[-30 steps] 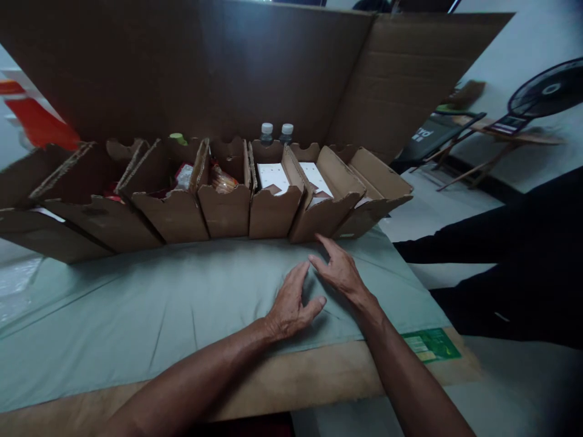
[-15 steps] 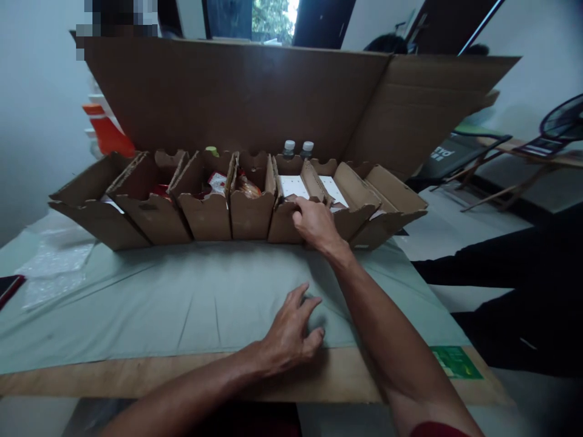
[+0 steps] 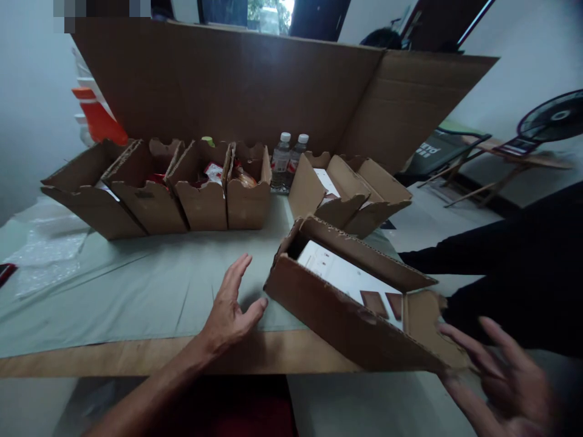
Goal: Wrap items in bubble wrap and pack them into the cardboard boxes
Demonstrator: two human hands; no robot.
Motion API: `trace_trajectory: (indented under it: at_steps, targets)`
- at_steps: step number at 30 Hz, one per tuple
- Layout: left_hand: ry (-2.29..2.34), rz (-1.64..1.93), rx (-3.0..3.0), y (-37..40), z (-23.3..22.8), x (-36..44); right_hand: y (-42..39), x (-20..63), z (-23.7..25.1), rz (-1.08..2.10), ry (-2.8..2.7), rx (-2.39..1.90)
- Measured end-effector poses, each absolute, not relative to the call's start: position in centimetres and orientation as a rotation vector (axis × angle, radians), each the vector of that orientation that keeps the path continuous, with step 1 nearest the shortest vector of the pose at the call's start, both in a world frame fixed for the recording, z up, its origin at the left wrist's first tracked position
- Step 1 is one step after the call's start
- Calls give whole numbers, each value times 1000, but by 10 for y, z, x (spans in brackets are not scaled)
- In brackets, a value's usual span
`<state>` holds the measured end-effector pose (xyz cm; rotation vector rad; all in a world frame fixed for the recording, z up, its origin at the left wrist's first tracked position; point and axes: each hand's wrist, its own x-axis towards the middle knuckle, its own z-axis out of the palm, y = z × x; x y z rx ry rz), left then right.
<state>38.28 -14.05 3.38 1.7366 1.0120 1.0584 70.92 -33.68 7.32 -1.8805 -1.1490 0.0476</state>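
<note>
A long open cardboard box (image 3: 346, 303) lies tilted at the front edge of the table (image 3: 136, 358), and its near end hangs past that edge. White sheets with brown patches lie inside it. The right hand (image 3: 496, 376) is at this hanging end with fingers spread, touching it at most and not gripping. The left hand (image 3: 230, 306) is open, fingers loose, just left of the box. With no firm hold, the box could tip off the table and spill its contents.

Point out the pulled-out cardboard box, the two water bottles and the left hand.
pulled-out cardboard box (image 3: 337, 321): head view, near side wall.
water bottles (image 3: 281, 159): head view, left bottle's body.
left hand (image 3: 230, 306): head view, back of hand.
</note>
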Motion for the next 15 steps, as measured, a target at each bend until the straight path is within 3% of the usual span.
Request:
trace_trajectory:
  at_steps: [6,10,15]
  targets:
    - [828,998,1694,-152,32,419,-338,690,30,197,-1102,-1993]
    - [1001,1148,1596,-151,23,408,-279,664,38,132,-1200,-1935]
    - [1260,1329,1492,-108,28,358,-174,623,57,337,-1481,-1761]
